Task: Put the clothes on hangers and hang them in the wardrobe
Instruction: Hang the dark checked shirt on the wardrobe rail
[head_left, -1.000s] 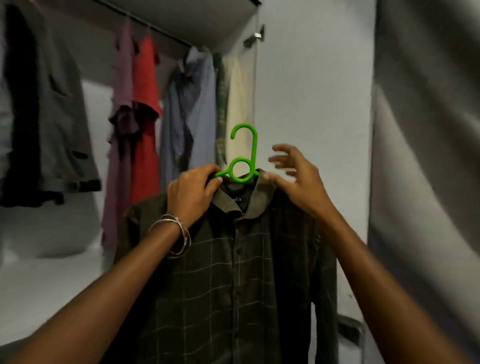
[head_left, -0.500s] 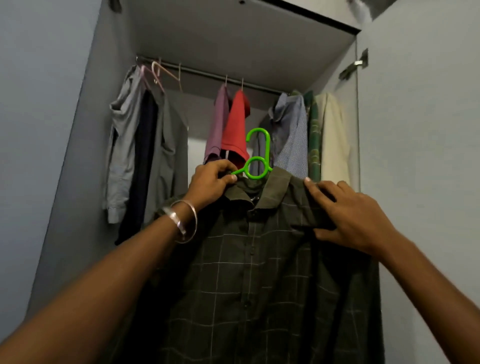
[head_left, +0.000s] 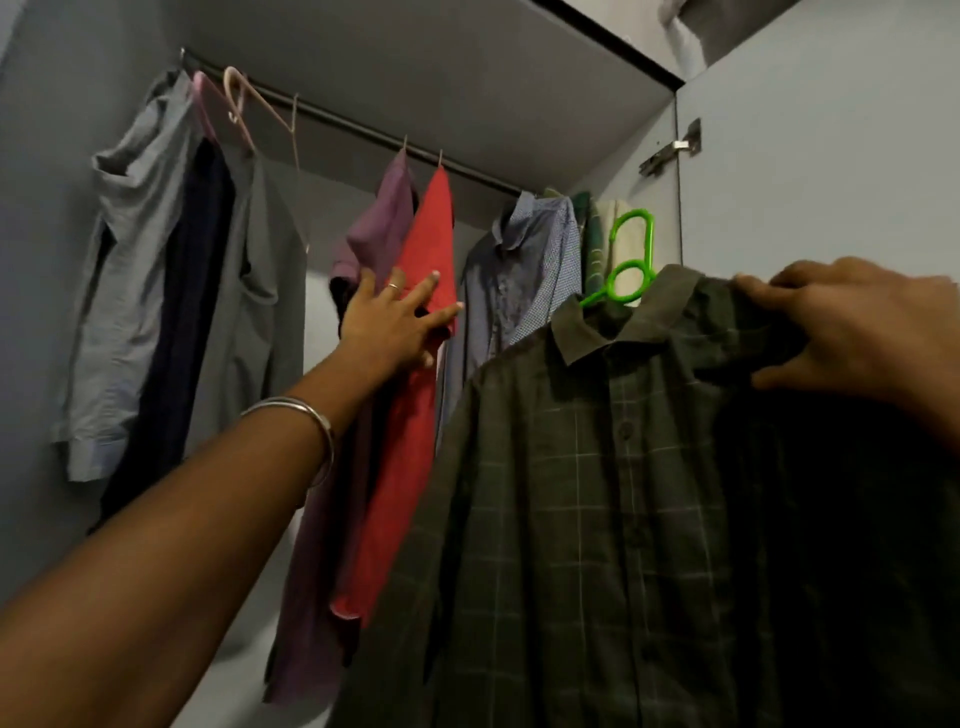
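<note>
Checked shirt (head_left: 597, 493) on green hanger (head_left: 626, 262), gripped by right hand (head_left: 852, 332), not yet on rail (head_left: 363, 130) (left hand (head_left: 389, 322) flat, fingers (head_left: 434, 288) spread, against red shirt (head_left: 415, 364)).

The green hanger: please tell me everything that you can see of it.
The green hanger looks like bright, smooth plastic. Its hook is a long closed loop above a smaller ring, and one arm shows slanting down to the left. The rest is hidden inside the dark checked shirt, whose collar lies round its neck. It is tilted, not on the rail. No hand touches it directly.
</note>
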